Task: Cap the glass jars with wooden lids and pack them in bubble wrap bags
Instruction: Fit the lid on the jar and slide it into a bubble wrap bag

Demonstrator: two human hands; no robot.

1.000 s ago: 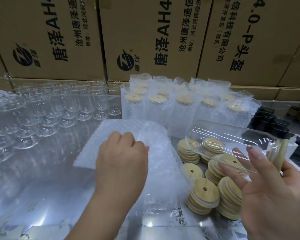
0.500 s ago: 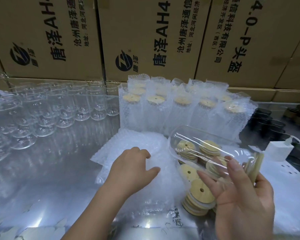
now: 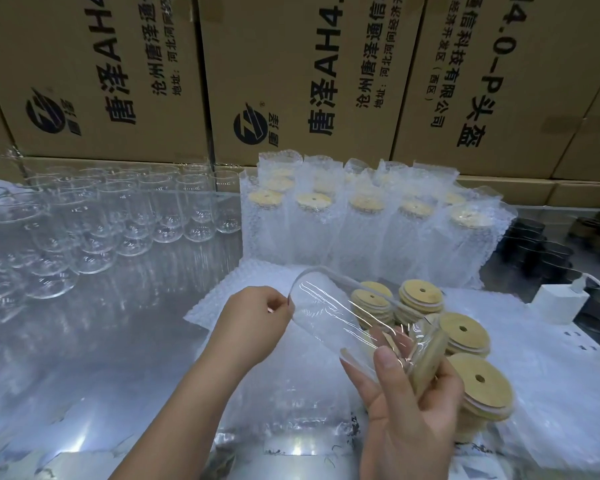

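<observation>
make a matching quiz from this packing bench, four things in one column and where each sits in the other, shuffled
Column A
1. capped jar
2. empty glass jars
3. loose wooden lids
4. bagged jars

Column B
a. upright in a row at the back
b. stacked in piles at the right
c. tilted, held in the right hand
d. standing uncapped in rows at the left

Pairs: 1-c, 2-d, 3-b, 4-a

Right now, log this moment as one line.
step: bagging | right hand: grips capped jar sideways | left hand: pinches bubble wrap bag | bagged: not yet
</observation>
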